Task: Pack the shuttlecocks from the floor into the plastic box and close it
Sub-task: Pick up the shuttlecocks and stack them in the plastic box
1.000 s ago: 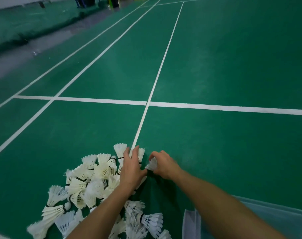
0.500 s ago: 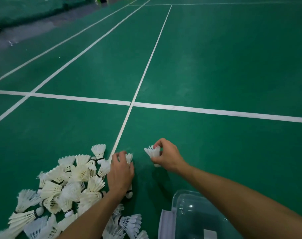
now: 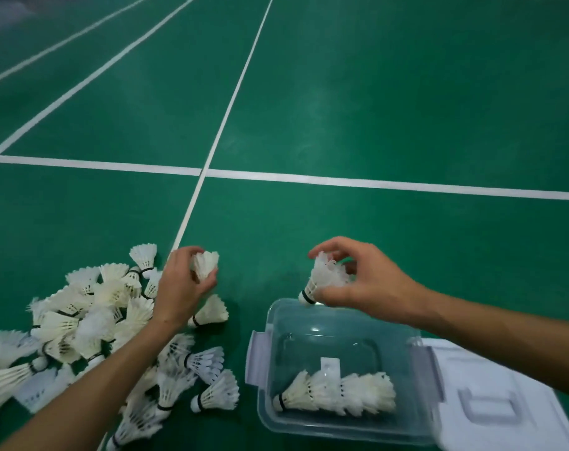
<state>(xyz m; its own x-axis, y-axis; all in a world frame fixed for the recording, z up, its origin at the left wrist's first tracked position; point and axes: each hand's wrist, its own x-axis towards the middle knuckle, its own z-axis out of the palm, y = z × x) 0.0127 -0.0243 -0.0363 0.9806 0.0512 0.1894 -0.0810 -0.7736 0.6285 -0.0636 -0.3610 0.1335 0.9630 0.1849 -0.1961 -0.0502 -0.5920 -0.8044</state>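
Observation:
A heap of white feather shuttlecocks (image 3: 91, 323) lies on the green floor at the lower left. My left hand (image 3: 179, 288) is raised at the heap's far right edge and grips one shuttlecock (image 3: 205, 264). My right hand (image 3: 364, 281) holds another shuttlecock (image 3: 324, 278) by its feathers, cork end down, just above the far rim of the clear plastic box (image 3: 263, 395). The box stands open at the lower middle. A nested row of shuttlecocks (image 3: 338, 393) lies along its near side.
The box's white lid (image 3: 491, 402) lies flat on the floor to the right of the box. White court lines (image 3: 341, 182) cross the green floor beyond my hands. The floor further off is bare.
The view has tilted down, bringing the box and lid into sight. My right hand carried its shuttlecock back over the box's far rim. My left hand lifted a shuttlecock off the heap.

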